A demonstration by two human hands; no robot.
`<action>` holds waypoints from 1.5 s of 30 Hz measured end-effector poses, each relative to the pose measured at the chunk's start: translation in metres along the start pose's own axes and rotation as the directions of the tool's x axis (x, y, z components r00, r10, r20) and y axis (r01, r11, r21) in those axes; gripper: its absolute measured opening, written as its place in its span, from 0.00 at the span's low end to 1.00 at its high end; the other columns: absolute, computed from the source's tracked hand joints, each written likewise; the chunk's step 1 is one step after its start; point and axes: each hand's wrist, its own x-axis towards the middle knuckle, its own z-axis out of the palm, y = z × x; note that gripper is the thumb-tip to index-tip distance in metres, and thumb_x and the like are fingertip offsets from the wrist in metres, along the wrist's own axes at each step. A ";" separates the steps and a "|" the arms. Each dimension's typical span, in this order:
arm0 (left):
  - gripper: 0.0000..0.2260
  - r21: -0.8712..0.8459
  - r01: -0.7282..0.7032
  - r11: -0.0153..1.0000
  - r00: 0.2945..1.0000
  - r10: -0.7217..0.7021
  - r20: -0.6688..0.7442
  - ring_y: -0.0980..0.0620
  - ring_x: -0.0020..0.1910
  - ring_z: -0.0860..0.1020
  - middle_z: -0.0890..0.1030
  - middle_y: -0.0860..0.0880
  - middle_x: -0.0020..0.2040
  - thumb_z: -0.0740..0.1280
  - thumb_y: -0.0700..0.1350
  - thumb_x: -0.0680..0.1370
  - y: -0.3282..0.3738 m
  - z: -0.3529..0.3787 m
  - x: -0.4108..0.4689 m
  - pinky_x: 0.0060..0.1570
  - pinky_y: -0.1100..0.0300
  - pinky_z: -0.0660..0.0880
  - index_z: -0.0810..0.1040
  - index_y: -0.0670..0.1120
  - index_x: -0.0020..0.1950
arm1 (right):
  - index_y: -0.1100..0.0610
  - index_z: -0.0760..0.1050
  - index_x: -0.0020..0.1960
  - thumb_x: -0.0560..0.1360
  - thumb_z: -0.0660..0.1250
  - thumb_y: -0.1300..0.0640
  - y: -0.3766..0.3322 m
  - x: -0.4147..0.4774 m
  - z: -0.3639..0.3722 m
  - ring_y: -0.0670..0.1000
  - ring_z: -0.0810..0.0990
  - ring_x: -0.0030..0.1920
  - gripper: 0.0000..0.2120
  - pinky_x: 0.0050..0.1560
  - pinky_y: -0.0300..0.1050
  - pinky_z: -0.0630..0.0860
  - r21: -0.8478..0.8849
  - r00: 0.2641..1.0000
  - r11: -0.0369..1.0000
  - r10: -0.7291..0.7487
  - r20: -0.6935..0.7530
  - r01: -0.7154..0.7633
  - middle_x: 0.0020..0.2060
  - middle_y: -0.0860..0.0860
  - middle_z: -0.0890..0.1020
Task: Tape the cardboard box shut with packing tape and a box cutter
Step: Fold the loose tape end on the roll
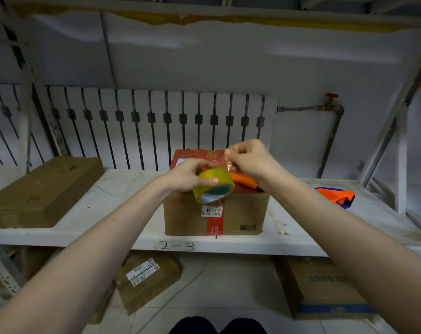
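A brown cardboard box [240,213] with a red top and a red strip down its front stands on the white shelf [122,201]. My left hand [190,175] grips a yellowish roll of packing tape [213,185] just above the box's front edge. My right hand [249,156] pinches the loose clear end of the tape [231,168], pulled a short way off the roll. An orange box cutter [244,180] lies on the box top under my right wrist, partly hidden.
A flat brown carton [43,189] lies on the shelf at left. An orange and blue tape dispenser [337,195] sits at right. More boxes [146,278] rest on the floor under the shelf. A radiator stands behind, shelf uprights at both sides.
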 end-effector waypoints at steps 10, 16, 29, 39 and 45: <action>0.22 -0.181 -0.085 0.980 0.928 0.012 -0.372 0.51 0.53 0.76 0.77 0.46 0.53 0.65 0.30 0.71 -0.009 -0.026 0.025 0.50 0.59 0.76 0.72 0.42 0.64 | 0.73 0.74 0.54 0.75 0.64 0.69 -0.029 0.076 0.046 0.51 0.80 0.36 0.10 0.35 0.36 0.79 0.497 0.958 0.820 0.260 0.121 -0.286 0.36 0.60 0.78; 0.24 -0.285 -0.128 0.950 0.858 -0.038 -0.513 0.52 0.47 0.79 0.75 0.50 0.49 0.74 0.41 0.68 -0.016 -0.023 0.033 0.47 0.58 0.78 0.70 0.45 0.61 | 0.73 0.70 0.61 0.75 0.62 0.71 -0.029 0.094 0.052 0.55 0.81 0.48 0.14 0.40 0.36 0.79 0.669 0.934 0.662 0.324 0.151 -0.338 0.39 0.60 0.75; 0.06 -0.191 -0.087 0.978 0.758 -0.059 -0.650 0.55 0.40 0.80 0.81 0.52 0.39 0.74 0.45 0.70 -0.021 -0.033 0.048 0.45 0.58 0.78 0.80 0.47 0.44 | 0.67 0.72 0.42 0.77 0.60 0.69 -0.021 0.107 0.046 0.56 0.78 0.61 0.06 0.26 0.37 0.77 0.711 0.865 0.524 0.435 0.251 -0.470 0.61 0.64 0.76; 0.02 -0.135 -0.027 0.990 0.757 -0.068 -0.649 0.54 0.40 0.81 0.82 0.53 0.35 0.72 0.45 0.72 -0.019 -0.032 0.058 0.41 0.60 0.77 0.84 0.47 0.41 | 0.68 0.71 0.44 0.78 0.57 0.69 -0.023 0.099 0.033 0.58 0.77 0.62 0.06 0.35 0.34 0.77 0.748 0.853 0.444 0.418 0.314 -0.493 0.62 0.67 0.74; 0.03 -0.126 0.020 0.992 0.763 -0.097 -0.640 0.57 0.38 0.79 0.80 0.53 0.35 0.71 0.44 0.73 -0.023 -0.037 0.058 0.38 0.61 0.76 0.83 0.46 0.42 | 0.71 0.71 0.59 0.77 0.59 0.70 -0.028 0.102 0.007 0.56 0.84 0.49 0.12 0.40 0.39 0.81 0.420 0.963 0.871 0.269 0.023 -0.253 0.53 0.65 0.80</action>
